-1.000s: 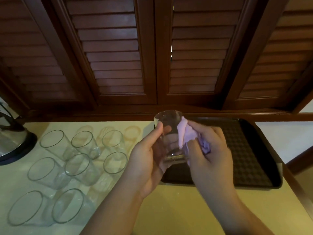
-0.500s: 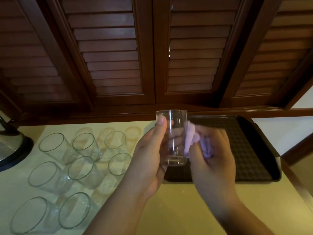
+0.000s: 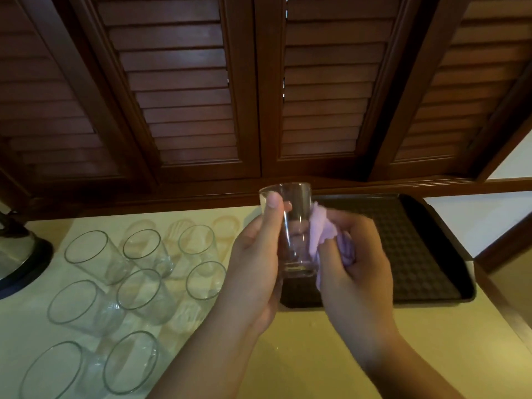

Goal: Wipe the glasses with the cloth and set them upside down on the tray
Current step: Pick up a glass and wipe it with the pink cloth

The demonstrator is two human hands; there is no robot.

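Observation:
My left hand [image 3: 254,266] grips a clear drinking glass [image 3: 293,226] upright, mouth up, above the near left corner of the dark tray [image 3: 417,254]. My thumb lies on the glass near its rim. My right hand [image 3: 354,260] holds a bunched lilac cloth [image 3: 322,234] and presses it against the right side of the glass. Several more clear glasses [image 3: 138,292] stand on the pale counter at the left. The tray's ridged surface holds no glasses where it shows.
A metal kettle on a black base [image 3: 20,260] sits at the far left edge. Dark wooden louvred doors [image 3: 259,96] rise behind the counter. The counter's right edge [image 3: 501,306] drops off beside the tray.
The glass has been turned from tilted to upright in my left hand. The cloth has slid from the upper part of the glass down along its right side.

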